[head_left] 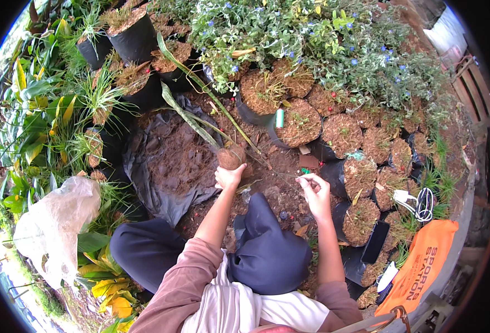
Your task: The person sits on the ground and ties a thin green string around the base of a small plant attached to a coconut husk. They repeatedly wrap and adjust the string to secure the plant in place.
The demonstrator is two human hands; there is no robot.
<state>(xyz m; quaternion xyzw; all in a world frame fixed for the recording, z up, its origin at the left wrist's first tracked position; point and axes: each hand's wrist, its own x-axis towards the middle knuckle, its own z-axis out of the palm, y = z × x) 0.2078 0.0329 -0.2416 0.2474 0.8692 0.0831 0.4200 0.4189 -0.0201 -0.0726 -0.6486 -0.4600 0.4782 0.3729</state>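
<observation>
My left hand [229,176] is closed around the lower side of a round brown ball of fibre or soil [231,157]. Long green leaves [192,120] seem to rise from this ball toward the upper left. Off to the right, my right hand [315,194] is raised with thumb and forefinger pinched together. A thin pale thread [285,174] seems to run from near the ball to those fingertips. Beyond the hands, a spool of green thread [280,118] stands by the rim of a soil-filled pot. Small green scraps [305,171] lie just above my right hand.
Dark plastic sheeting with loose brown fibre [173,152] lies left of the ball. Black pots of soil [342,135] crowd the right and far side. A phone [375,242], a white cable [424,205] and an orange bag [420,263] lie at right, a clear plastic bag [59,227] at left.
</observation>
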